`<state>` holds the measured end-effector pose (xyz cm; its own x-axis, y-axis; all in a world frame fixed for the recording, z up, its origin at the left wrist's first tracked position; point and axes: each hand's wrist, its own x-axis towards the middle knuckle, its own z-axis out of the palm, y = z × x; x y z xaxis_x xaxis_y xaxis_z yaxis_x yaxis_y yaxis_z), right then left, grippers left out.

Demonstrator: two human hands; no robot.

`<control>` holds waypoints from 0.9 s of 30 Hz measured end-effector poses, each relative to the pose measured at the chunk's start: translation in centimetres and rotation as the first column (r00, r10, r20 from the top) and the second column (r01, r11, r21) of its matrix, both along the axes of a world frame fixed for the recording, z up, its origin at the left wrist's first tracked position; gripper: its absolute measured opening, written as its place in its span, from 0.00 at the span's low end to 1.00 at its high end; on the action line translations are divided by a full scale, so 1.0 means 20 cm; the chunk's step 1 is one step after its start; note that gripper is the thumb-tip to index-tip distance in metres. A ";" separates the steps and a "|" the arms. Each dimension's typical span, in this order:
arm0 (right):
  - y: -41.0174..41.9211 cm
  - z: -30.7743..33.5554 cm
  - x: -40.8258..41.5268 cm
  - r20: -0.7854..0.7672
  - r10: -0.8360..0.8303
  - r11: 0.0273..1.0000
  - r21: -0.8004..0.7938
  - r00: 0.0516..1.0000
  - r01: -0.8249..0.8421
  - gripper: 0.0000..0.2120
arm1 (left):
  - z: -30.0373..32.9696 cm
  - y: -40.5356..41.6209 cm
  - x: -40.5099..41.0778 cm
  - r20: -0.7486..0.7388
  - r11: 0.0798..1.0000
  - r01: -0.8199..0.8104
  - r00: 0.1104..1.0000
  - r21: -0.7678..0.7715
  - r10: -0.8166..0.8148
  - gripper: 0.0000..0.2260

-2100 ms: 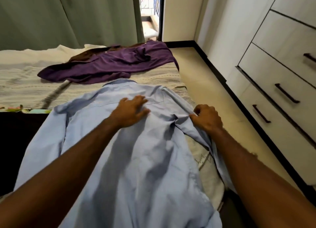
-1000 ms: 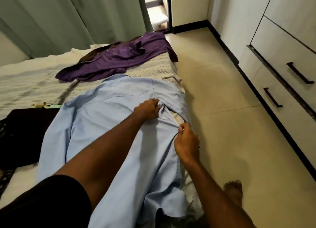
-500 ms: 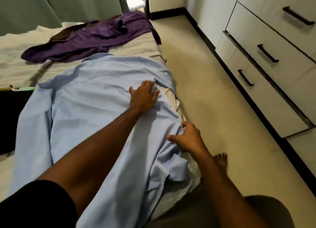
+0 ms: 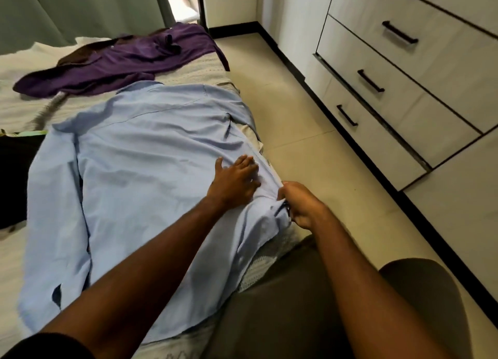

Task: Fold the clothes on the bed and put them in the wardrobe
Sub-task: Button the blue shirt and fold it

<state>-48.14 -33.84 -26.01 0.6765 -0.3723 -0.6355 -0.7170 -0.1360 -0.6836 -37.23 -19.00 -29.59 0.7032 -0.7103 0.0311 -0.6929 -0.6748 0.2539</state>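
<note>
A: Report the position of the garment being worked.

B: The light blue shirt (image 4: 140,170) lay spread flat on the bed (image 4: 24,65), collar at the far end, hem at the near edge, one sleeve lying along its left side. Its right edge ran along the right side of the mattress.

A: State of the left hand?

B: The left hand (image 4: 234,179) rested palm down on the shirt near its right edge, fingers straight and spread, pressing the cloth. Half a second earlier it had pressed at a point farther up the shirt, by the sleeve seam; it had since come nearer along the same edge.

A: And the right hand?

B: The right hand (image 4: 299,205) was closed on the right edge of the shirt, fingers curled round a bunched fold of cloth just beside the left hand. Earlier its fingers had lain flatter against the edge; the grip was now tighter and the cloth there was gathered up.

A: Other items?

B: A purple garment (image 4: 113,59) lay crumpled at the far end of the bed, apart from the shirt, with a brown piece (image 4: 80,56) showing under its far edge. A dark cloth (image 4: 16,180) lay to the left of the shirt. Neither had shifted. The wardrobe (image 4: 404,75), with dark handles on its drawers, stood at the right across the tiled floor (image 4: 310,148).
</note>
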 end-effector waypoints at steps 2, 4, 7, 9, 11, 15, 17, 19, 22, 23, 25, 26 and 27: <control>-0.02 0.00 -0.02 -0.022 0.011 1.000 -0.029 1.000 -0.011 0.06 | -0.01 0.00 -0.03 -0.031 1.000 -0.018 0.999 0.014 0.018 0.26; -0.04 -0.02 -0.08 -0.086 0.114 0.977 -0.169 0.990 -0.128 0.10 | -0.01 0.02 -0.07 -0.074 0.994 -0.012 0.997 0.105 0.020 0.28; -0.08 -0.02 -0.12 -0.045 0.092 0.980 -0.176 0.995 -0.098 0.06 | 0.00 0.03 -0.11 -0.087 0.983 -0.017 0.996 0.184 0.033 0.31; -0.09 -0.01 -0.11 0.032 0.010 0.992 -0.124 0.999 -0.006 0.04 | 0.01 0.03 -0.14 -0.068 0.981 -0.024 0.997 0.190 0.037 0.29; -0.11 -0.03 -0.09 0.088 -0.028 0.996 -0.079 0.996 0.036 0.06 | 0.01 0.01 -0.18 -0.033 0.980 -0.031 0.999 0.195 0.038 0.27; -0.17 -0.09 -0.06 0.089 -0.018 0.998 0.067 0.996 0.012 0.10 | 0.00 -0.02 -0.23 -0.015 0.977 -0.087 0.996 0.192 0.092 0.25; -0.19 -0.12 -0.07 0.081 0.033 0.995 0.091 0.996 -0.040 0.09 | -0.01 -0.03 -0.25 -0.082 0.979 -0.100 0.990 0.176 0.115 0.24; -0.20 -0.14 -0.07 0.110 0.004 0.996 0.092 0.994 -0.015 0.05 | -0.01 -0.04 -0.26 -0.138 0.984 -0.113 0.982 0.141 0.133 0.23; -0.19 -0.17 -0.07 0.074 0.232 0.943 -0.263 0.970 -0.205 0.08 | -0.01 -0.02 -0.28 -0.165 0.986 -0.131 0.975 0.102 0.147 0.23; -0.19 -0.17 -0.09 -0.005 0.321 0.880 -0.368 0.947 -0.300 0.12 | -0.02 -0.01 -0.28 -0.180 0.989 -0.122 0.974 0.086 0.135 0.24; -0.19 -0.17 -0.11 -0.138 0.383 0.792 -0.459 0.913 -0.402 0.17 | -0.04 0.02 -0.27 -0.231 0.994 -0.112 0.967 -0.001 0.109 0.24; -0.21 -0.16 -0.10 -0.177 0.371 0.759 -0.507 0.911 -0.408 0.18 | -0.03 0.05 -0.26 -0.237 0.990 -0.121 0.966 -0.077 0.100 0.24; -0.21 -0.13 -0.07 -0.171 0.350 0.737 -0.556 0.921 -0.383 0.20 | -0.04 0.09 -0.24 -0.236 0.973 -0.156 0.965 -0.168 0.114 0.23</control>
